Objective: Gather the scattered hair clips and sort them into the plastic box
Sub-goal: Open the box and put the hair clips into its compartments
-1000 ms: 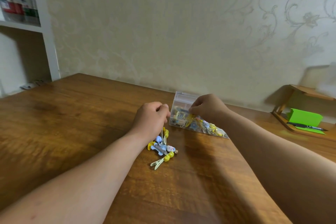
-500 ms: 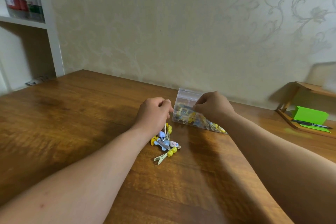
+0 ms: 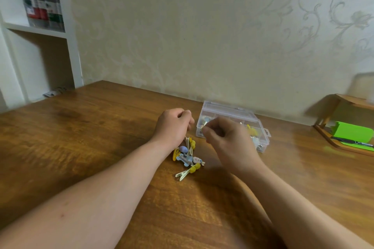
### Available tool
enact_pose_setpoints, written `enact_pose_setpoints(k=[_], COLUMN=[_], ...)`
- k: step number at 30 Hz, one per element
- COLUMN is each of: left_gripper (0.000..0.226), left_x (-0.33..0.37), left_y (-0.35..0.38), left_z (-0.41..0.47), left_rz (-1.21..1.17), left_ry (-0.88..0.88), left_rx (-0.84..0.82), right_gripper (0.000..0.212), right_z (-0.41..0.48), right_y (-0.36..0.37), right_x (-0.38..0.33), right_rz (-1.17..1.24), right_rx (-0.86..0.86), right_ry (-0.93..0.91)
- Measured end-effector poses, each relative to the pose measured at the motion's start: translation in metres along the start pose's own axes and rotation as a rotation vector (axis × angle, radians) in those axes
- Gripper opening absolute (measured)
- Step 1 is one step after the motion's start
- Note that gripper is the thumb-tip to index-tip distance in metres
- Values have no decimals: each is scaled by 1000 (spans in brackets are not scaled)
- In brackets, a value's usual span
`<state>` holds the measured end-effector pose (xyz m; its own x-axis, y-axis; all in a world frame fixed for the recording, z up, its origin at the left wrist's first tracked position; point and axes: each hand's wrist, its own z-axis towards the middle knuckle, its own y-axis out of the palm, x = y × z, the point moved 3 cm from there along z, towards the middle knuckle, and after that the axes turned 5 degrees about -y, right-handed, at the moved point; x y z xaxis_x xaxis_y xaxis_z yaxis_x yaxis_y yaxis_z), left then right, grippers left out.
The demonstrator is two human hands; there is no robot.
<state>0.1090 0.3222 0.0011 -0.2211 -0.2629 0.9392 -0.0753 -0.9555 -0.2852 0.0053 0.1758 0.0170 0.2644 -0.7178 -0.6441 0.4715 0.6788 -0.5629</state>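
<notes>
A clear plastic box (image 3: 226,110) stands open on the wooden table (image 3: 85,139) near the wall, with coloured clips in its compartments. A small pile of yellow, blue and white hair clips (image 3: 187,157) lies in front of the box's left end. My left hand (image 3: 174,125) is curled just above the pile, and thin clip prongs hang from under its fingers. My right hand (image 3: 228,139) hovers in front of the box's near left corner, pinching a small pale clip (image 3: 204,124) between thumb and fingertips. It hides part of the box.
A wooden tray (image 3: 344,145) with a green pad and a black pen sits at the right edge of the table. A white shelf unit (image 3: 68,26) with bottles stands at the far left. Patterned wall runs right behind the box.
My right hand has pulled back from inside the box toward me and to the left, now in front of its corner with a clip pinched. My left hand has stayed over the pile.
</notes>
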Motion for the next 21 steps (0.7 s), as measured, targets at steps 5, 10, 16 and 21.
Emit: enact_pose_setpoints(k=[5,10,16,21], left_gripper=[38,39,38,36], left_x=[5,-7,-15,-18], left_y=[-14,-19,-16,-21], left_z=[8,12,17,20], left_rz=[-18,-11,-42,-64], left_ry=[27,-29,-85,-89], left_rx=[33,51,60,85], right_gripper=[13,30,44,29], right_z=[-13,-10,-4,-4], right_y=[7,15,20,15], right_x=[18,19,17,19], right_rz=[-47,-184,-310,-287], right_rx=[-157,-303,-412,-335], right_ry=[74,-26,-117,-82])
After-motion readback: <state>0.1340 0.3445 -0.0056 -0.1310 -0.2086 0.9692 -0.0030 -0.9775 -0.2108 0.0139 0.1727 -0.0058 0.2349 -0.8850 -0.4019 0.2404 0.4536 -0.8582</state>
